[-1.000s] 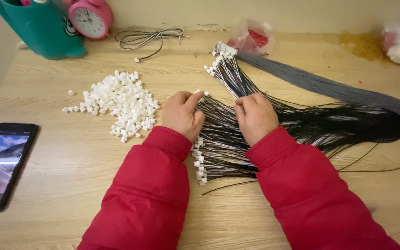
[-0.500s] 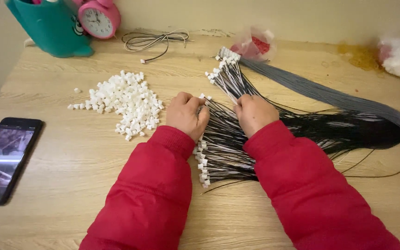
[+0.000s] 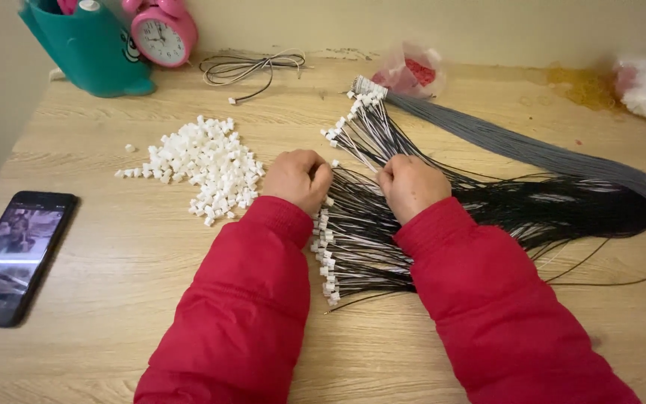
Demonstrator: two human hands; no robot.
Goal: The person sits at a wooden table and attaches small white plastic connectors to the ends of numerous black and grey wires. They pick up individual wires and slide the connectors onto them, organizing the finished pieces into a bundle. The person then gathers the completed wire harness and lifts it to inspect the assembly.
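- The black wire bundle lies across the middle of the desk, fanned out, with small white connectors fitted on the near ends. Both our hands sit right on top of it.
- Our left hand is curled into a loose fist at the left edge of the fan. The fingers are tucked under, so we can't tell what's pinched in there, if anything.
- Our right hand is also curled shut, knuckles up, and seems to be gripping a few of the black wires near their tips.
- Compared with a second ago, not much has moved: the hands sit in about the same spot on the bundle, fists just as closed. The view has mostly just slid a bit. So we're still fiddling at the same wire ends.
- Just left of the left hand is the pile of loose white connectors.
- A second, upper fan of capped wires points toward the back, beside a grey wire bundle.
- Further out: a phone at the left edge, a teal holder, a pink alarm clock, a coiled cable, and a small plastic bag with red bits.
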